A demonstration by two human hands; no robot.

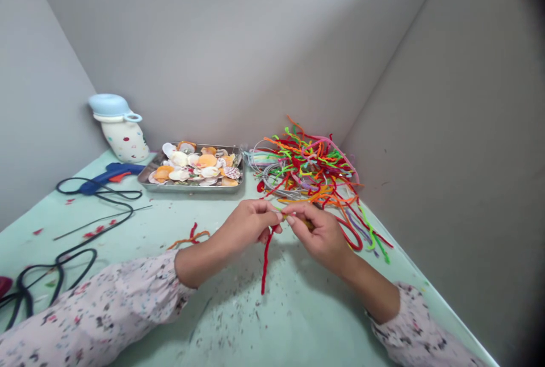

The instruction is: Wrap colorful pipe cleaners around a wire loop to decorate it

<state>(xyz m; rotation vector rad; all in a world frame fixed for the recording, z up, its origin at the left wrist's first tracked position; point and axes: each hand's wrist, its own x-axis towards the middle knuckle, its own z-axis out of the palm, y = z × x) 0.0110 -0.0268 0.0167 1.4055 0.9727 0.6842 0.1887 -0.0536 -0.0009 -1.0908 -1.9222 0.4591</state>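
My left hand is closed in a pinch, with a red pipe cleaner hanging down from its fingers. My right hand meets it fingertip to fingertip over the middle of the table. Its thumb and forefinger are pinched together at a small yellow-green piece that looks like pipe cleaner, mostly covered by the fingers. Just beyond the hands lies a tangled heap of coloured pipe cleaners. A short orange and red pipe cleaner piece rests on the table, partly behind my left forearm.
A metal tray of seashells stands at the back. Left of it are a white bottle with a blue lid and a blue glue gun. Black cord loops over the table's left side. Grey walls rise behind and at both sides.
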